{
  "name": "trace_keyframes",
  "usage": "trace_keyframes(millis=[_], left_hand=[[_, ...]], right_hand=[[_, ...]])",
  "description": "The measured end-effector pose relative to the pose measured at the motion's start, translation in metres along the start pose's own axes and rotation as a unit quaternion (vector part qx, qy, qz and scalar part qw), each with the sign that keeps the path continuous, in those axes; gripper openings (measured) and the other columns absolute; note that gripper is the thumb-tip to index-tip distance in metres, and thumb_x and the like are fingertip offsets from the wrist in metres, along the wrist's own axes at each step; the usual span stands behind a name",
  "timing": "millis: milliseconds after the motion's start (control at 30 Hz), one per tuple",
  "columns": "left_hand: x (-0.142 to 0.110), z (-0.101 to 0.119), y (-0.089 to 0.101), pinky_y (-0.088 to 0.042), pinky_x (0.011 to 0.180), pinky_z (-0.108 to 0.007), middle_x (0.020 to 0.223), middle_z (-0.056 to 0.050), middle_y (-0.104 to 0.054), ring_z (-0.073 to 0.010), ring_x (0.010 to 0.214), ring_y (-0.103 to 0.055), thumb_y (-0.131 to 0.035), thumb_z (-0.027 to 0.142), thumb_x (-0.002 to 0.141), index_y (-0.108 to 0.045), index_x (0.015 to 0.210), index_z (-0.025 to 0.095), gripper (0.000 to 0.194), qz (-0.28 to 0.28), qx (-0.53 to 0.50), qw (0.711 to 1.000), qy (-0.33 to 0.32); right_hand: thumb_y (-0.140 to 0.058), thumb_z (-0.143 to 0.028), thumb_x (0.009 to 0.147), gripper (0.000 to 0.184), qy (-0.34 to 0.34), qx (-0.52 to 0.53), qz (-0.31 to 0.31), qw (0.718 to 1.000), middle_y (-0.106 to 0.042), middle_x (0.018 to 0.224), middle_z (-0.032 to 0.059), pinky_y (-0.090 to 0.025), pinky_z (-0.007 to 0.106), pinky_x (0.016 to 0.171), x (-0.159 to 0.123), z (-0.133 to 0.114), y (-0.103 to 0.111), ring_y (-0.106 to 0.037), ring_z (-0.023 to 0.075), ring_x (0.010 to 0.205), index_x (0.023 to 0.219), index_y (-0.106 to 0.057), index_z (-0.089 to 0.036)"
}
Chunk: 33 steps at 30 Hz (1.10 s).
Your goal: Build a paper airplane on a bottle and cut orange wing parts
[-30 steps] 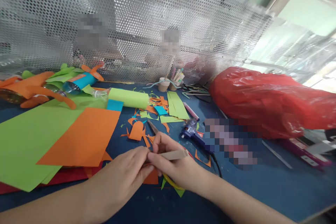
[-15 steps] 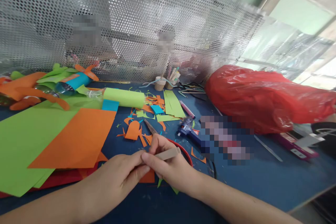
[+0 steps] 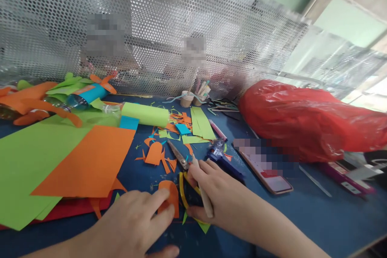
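Observation:
My left hand (image 3: 136, 217) lies low at the front, fingers spread, with fingertips over a round-topped orange paper piece (image 3: 171, 190). To its right, my right hand (image 3: 217, 193) holds a slim whitish pen (image 3: 204, 191), its pointed end away from me. The same hand's thumb and fingers rest at the yellow handle loop (image 3: 182, 193) of a pair of scissors (image 3: 178, 154), partly covering it. The blades point away to the left. Beyond my left hand is another round-topped orange piece (image 3: 154, 153) among scraps.
Orange (image 3: 87, 161) and green paper sheets (image 3: 27, 157) are stacked at left. A green-wrapped bottle (image 3: 145, 113) lies behind. On the right are a blue glue gun (image 3: 225, 159), a phone (image 3: 269, 173) and a red plastic bag (image 3: 302, 121). A perforated metal screen (image 3: 157, 28) stands at the back.
My hands have moved apart from around the pen. The left has spread over the orange piece; the right has come to the scissors' handle with the pen in its fingers.

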<state>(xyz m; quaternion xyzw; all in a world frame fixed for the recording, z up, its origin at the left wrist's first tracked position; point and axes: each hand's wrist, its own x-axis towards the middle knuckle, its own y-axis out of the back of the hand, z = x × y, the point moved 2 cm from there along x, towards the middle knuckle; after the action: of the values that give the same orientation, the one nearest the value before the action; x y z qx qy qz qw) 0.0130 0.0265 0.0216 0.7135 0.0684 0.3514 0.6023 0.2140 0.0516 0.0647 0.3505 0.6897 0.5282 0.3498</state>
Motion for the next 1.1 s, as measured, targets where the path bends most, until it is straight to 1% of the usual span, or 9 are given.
trace_keyframes(millis=[100,200,433,567,633,700,800,967,1100], left_hand=[[-0.004,0.004,-0.005,-0.06,0.055,-0.036,0.11,-0.009,-0.073,-0.0241,0.068,-0.072,-0.066,0.05,0.082,-0.068,0.107,0.021,0.039,-0.042,0.025,0.999,-0.007],[-0.006,0.002,-0.011,-0.061,0.058,-0.035,0.114,-0.008,-0.072,-0.0234,0.072,-0.073,-0.059,0.052,0.088,-0.067,0.113,0.022,0.04,-0.056,0.016,0.998,-0.01],[-0.016,0.008,-0.017,-0.061,0.057,-0.031,0.119,-0.011,-0.071,-0.0215,0.073,-0.074,-0.038,0.051,0.098,-0.061,0.126,0.02,0.048,-0.072,0.035,0.996,-0.039],[-0.021,0.012,-0.022,-0.06,0.054,-0.028,0.119,-0.013,-0.071,-0.0198,0.068,-0.074,-0.031,0.051,0.1,-0.062,0.125,0.018,0.051,-0.078,0.06,0.994,-0.054],[-0.021,0.013,-0.025,-0.059,0.052,-0.027,0.117,-0.013,-0.072,-0.0186,0.064,-0.073,-0.032,0.048,0.1,-0.061,0.126,0.017,0.05,-0.078,0.062,0.993,-0.062],[-0.021,0.014,-0.026,-0.058,0.05,-0.027,0.117,-0.013,-0.072,-0.0184,0.062,-0.072,-0.034,0.042,0.1,-0.059,0.128,0.015,0.046,-0.076,0.064,0.993,-0.065],[-0.021,0.017,-0.025,-0.057,0.048,-0.027,0.117,-0.014,-0.072,-0.0192,0.062,-0.071,-0.036,0.027,0.098,-0.059,0.127,0.012,0.04,-0.065,0.079,0.992,-0.076],[-0.021,0.02,-0.022,-0.053,0.042,-0.028,0.115,-0.016,-0.073,-0.0185,0.054,-0.068,-0.035,0.01,0.091,-0.06,0.124,0.008,0.042,-0.07,0.083,0.991,-0.082],[-0.019,0.021,-0.021,-0.051,0.041,-0.027,0.112,-0.015,-0.074,-0.0187,0.054,-0.069,-0.034,0.001,0.088,-0.064,0.118,0.01,0.043,-0.058,0.08,0.992,-0.08]], right_hand=[[-0.08,-0.029,0.072,0.046,-0.007,-0.008,-0.014,1.0,-0.06,0.116,0.0159,-0.048,0.048,0.089,-0.001,-0.006,-0.009,-0.054,0.0346,0.105,0.109,-0.058,-0.013],[-0.08,-0.025,0.067,0.047,-0.002,-0.013,0.004,1.0,-0.06,0.117,0.0173,-0.049,0.048,0.089,0.001,-0.01,-0.015,-0.055,0.0357,0.103,0.107,-0.06,-0.012],[-0.073,-0.025,0.079,0.03,-0.033,-0.034,0.142,0.989,-0.062,0.1,0.0174,-0.05,0.045,0.084,0.024,0.006,-0.02,-0.058,0.0315,0.092,0.101,-0.058,-0.009],[-0.066,-0.038,0.087,0.024,-0.027,0.06,0.199,0.978,-0.063,0.089,0.0114,-0.047,0.042,0.078,0.028,0.012,-0.013,-0.058,0.0285,0.085,0.089,-0.055,-0.017],[-0.044,-0.042,0.098,0.025,0.001,0.225,0.215,0.95,-0.062,0.08,0.005,-0.046,0.037,0.074,0.025,0.006,-0.013,-0.057,0.0227,0.076,0.092,-0.054,-0.02],[-0.027,-0.041,0.102,0.029,0.02,0.444,0.161,0.881,-0.055,0.067,-0.0029,-0.045,0.031,0.064,0.022,-0.002,-0.02,-0.053,0.0171,0.062,0.11,-0.048,-0.023],[-0.047,-0.037,0.094,0.016,0.015,0.584,0.108,0.805,-0.049,0.067,-0.0066,-0.038,0.024,0.052,0.02,-0.013,-0.036,-0.044,0.0122,0.054,0.101,-0.042,-0.024],[-0.054,-0.031,0.089,0.02,-0.044,0.525,0.158,0.835,-0.043,0.059,-0.0077,-0.03,0.023,0.048,0.025,-0.01,-0.048,-0.038,0.0102,0.05,0.075,-0.041,-0.023],[-0.061,-0.029,0.083,0.026,-0.057,0.558,0.152,0.814,-0.039,0.057,-0.0099,-0.029,0.022,0.046,0.033,-0.004,-0.052,-0.034,0.009,0.047,0.072,-0.039,-0.024]])
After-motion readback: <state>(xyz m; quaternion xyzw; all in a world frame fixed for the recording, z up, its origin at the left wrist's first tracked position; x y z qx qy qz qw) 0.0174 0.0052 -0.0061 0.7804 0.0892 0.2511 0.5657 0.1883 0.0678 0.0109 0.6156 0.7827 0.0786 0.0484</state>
